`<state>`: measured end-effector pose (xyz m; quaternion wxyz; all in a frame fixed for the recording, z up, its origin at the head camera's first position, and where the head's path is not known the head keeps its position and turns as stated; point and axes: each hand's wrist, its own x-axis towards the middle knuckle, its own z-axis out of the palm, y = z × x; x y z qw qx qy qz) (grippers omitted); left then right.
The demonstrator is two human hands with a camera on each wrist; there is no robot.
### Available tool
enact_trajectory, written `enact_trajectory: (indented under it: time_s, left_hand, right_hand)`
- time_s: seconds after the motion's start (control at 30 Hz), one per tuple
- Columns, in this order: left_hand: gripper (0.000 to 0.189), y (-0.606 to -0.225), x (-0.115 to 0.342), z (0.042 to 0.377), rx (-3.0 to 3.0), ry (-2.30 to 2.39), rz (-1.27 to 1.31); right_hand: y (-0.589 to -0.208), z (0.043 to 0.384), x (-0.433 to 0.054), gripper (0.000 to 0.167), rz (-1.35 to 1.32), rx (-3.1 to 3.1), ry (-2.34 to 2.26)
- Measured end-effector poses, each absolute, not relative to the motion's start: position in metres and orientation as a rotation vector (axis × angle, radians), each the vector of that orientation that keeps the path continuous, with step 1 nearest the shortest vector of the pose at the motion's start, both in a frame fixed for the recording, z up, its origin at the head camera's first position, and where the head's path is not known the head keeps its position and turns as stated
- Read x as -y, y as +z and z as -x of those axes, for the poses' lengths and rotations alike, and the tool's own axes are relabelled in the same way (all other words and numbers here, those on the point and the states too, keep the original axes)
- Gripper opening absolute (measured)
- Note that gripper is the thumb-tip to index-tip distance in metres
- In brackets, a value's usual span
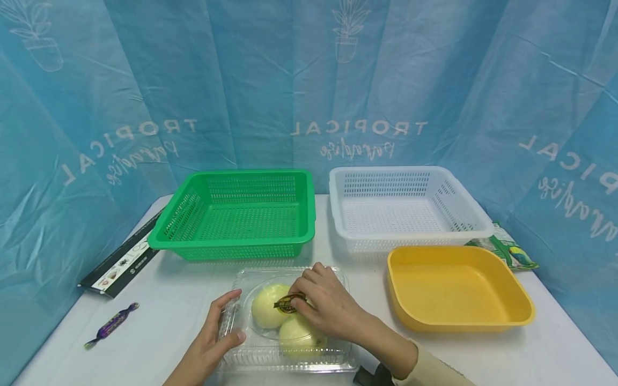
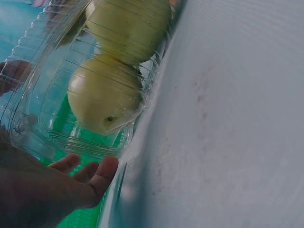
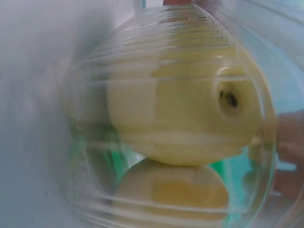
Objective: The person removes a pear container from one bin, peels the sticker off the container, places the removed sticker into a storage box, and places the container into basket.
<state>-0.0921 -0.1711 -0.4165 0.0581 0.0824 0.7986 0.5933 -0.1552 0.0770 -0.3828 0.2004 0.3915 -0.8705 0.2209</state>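
A clear plastic clamshell box lies closed on the white table. Through its lid show two round, pale yellow-green fruits, one fruit farther left and another fruit nearer; they look like apples or pears. My left hand holds the box's left end, with thumb and fingers spread along that side. Over the lid my right hand pinches a black-and-gold sticker between thumb and bent fingers; its fingertips are partly hidden. The right wrist view shows the fruit close through ribbed plastic.
Behind the box stand a green basket and a white basket. A yellow tub is at the right, with a green packet behind it. At the left lie a purple-wrapped candy and a long black box.
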Motion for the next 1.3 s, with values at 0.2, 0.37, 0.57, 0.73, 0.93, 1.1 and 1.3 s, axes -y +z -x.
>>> enact_trajectory:
  time_s: [0.2,0.37,0.57,0.73,0.93,1.1,1.3]
  left_hand:
    - [0.066,-0.416,0.171,0.092,-2.402,1.808,-0.242]
    - [0.066,-0.417,0.171,0.092,-2.414,1.796,-0.232]
    - [0.065,-0.417,0.171,0.092,-2.410,1.794,-0.220]
    - [0.065,-0.417,0.172,0.093,-2.406,1.796,-0.227]
    - [0.065,-0.417,0.172,0.092,-2.411,1.792,-0.235]
    - [0.065,-0.417,0.172,0.092,-2.413,1.792,-0.240]
    - [0.064,-0.417,0.172,0.092,-2.428,1.785,-0.252]
  right_hand:
    - [-0.383,0.156,-0.078,0.004,-1.080,2.417,0.704]
    - [-0.382,0.155,-0.080,0.004,-1.074,2.405,0.796]
    - [-0.380,0.155,-0.083,0.004,-1.079,2.377,0.909]
    - [-0.379,0.156,-0.086,0.004,-1.080,2.375,0.988]
    - [-0.375,0.155,-0.090,0.005,-1.058,2.397,1.068]
    - [-0.373,0.156,-0.095,0.006,-1.058,2.379,1.113]
    - [-0.371,0.157,-0.104,0.007,-1.056,2.347,1.156]
